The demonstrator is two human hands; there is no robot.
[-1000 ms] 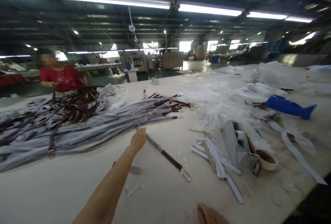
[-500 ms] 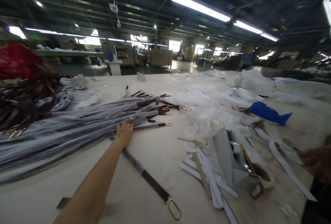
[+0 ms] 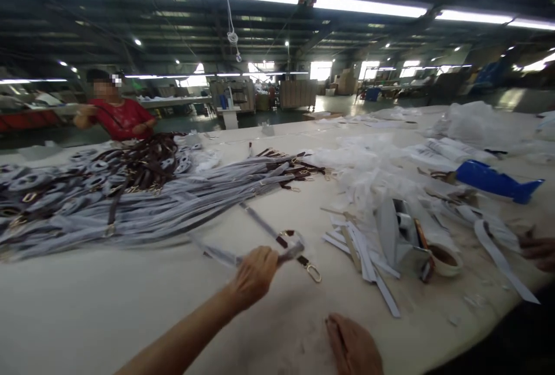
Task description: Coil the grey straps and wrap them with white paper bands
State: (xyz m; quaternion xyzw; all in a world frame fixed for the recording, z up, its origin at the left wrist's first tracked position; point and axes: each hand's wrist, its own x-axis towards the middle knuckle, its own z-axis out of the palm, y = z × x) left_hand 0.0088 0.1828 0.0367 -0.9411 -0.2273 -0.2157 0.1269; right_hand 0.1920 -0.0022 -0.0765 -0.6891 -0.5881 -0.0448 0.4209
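Note:
My left hand (image 3: 255, 274) is closed on a grey-wrapped strap (image 3: 264, 226) with brown ends, lifted a little off the white table (image 3: 108, 294) and bent into a loop. Its gold clasp (image 3: 314, 273) hangs just right of my fist. My right hand (image 3: 353, 343) lies at the bottom edge, flat on the table and holding nothing. Behind the strap lies a long pile of similar grey-wrapped straps (image 3: 173, 196).
A grey tape dispenser (image 3: 403, 236) with a brown tape roll (image 3: 442, 256) and white paper strips (image 3: 368, 259) sit to the right. A blue object (image 3: 494, 180) and clear plastic bags (image 3: 368, 173) lie beyond. A person in red (image 3: 119, 118) works across the table. Another person's hand (image 3: 537, 248) shows at the right edge.
My left hand reached out to the strap pile, then drew back toward me with one strap, now lifted and looped. My right hand is back at the bottom edge.

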